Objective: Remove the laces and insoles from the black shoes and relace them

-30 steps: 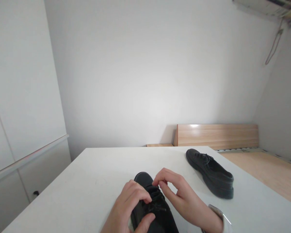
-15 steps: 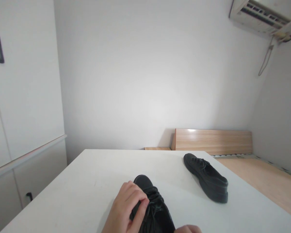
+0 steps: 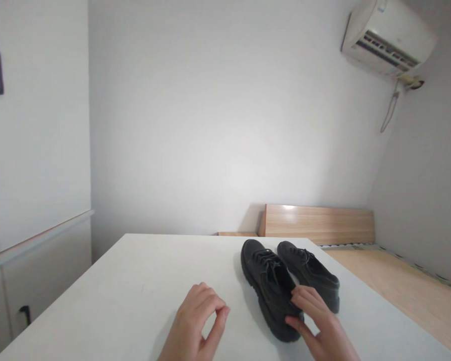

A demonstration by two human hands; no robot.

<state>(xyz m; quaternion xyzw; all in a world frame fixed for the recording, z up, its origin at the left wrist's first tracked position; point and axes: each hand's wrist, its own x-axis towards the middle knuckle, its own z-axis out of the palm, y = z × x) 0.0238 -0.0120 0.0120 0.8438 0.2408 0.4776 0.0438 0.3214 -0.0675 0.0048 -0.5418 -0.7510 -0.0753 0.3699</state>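
Note:
My right hand [image 3: 315, 316] grips the heel of a black lace-up shoe [image 3: 263, 281], thumb on the outside and fingers at the collar. The shoe's toe points toward the far side of the white table [image 3: 135, 291]. Close to its right side stands a second black lace-up shoe [image 3: 311, 271], pointing the same way, its heel partly behind the first shoe and my fingers. My left hand [image 3: 199, 321] is over the table to the left of the shoes, thumb and fingertips pinched together with nothing seen between them.
Beyond the table's right edge lies a wooden bed base [image 3: 379, 265] with a wooden headboard [image 3: 319, 220]. A white cabinet [image 3: 37, 140] with dark handles stands on the left. An air conditioner [image 3: 391, 40] hangs high on the right.
The held shoe has moved forward and right from under my hands to beside the other shoe, with my right hand at its heel. My left hand has come off it.

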